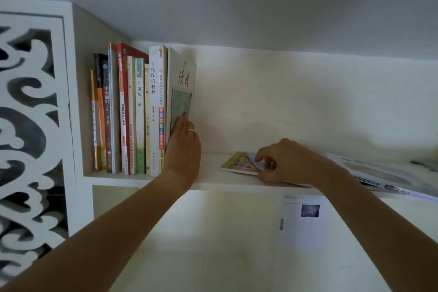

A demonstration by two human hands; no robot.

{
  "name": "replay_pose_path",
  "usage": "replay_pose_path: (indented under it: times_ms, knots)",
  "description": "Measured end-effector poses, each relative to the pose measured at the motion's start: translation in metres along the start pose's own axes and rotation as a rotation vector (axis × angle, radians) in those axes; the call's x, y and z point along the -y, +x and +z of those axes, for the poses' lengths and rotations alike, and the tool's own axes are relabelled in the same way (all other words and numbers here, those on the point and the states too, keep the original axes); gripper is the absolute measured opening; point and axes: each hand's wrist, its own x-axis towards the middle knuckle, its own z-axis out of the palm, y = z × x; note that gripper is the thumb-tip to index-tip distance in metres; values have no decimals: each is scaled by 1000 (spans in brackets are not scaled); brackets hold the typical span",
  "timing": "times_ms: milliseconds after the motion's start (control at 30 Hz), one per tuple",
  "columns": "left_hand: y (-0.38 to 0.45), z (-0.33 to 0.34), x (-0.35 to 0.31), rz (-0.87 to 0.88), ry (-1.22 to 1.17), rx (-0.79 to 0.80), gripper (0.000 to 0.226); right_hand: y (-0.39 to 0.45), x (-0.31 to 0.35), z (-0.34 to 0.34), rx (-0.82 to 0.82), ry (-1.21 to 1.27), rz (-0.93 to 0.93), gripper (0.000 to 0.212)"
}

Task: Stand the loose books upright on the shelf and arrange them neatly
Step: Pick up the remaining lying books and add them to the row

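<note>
Several books [139, 111] stand upright in a row at the left end of the white shelf [208, 180]. The rightmost one is a pale magazine with red characters [181, 83]; my left hand [183, 147] presses flat against its cover, fingers together, a ring on one finger. A small green-edged book [239, 163] lies flat on the shelf to the right. My right hand [282, 161] pinches the near right corner of that book. Further right, flat magazines [384, 175] lie on the shelf, overhanging its front edge.
A white carved lattice panel [33, 125] borders the shelf on the left. Below the shelf is another compartment with a white paper or book [305, 216] standing against its back wall. The shelf's back wall is plain white.
</note>
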Motion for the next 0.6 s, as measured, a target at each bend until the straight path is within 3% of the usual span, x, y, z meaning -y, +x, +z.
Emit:
replay_pose_path:
  times_ms: [133, 200, 300, 367, 467, 600]
  knots:
    - [-1, 0, 1, 2, -52, -32, 52, 11, 7, -1, -70, -134, 4, 33]
    - [-2, -1, 2, -17, -125, -76, 49, 15, 3, 2, -208, -121, 20, 28]
    - [1, -1, 1, -67, -417, -239, 51, 22, 3, 8, -459, -12, 6, 25]
    - [1, -2, 0, -101, -591, -350, 51, 27, 13, 9, -651, 145, -17, 24]
    - [-5, -4, 3, -151, -671, -430, 47, 38, 43, -1, -888, 555, 12, 20]
    - [-9, -1, 8, -111, -967, -434, 64, 57, 95, 0, -948, 883, 58, 14]
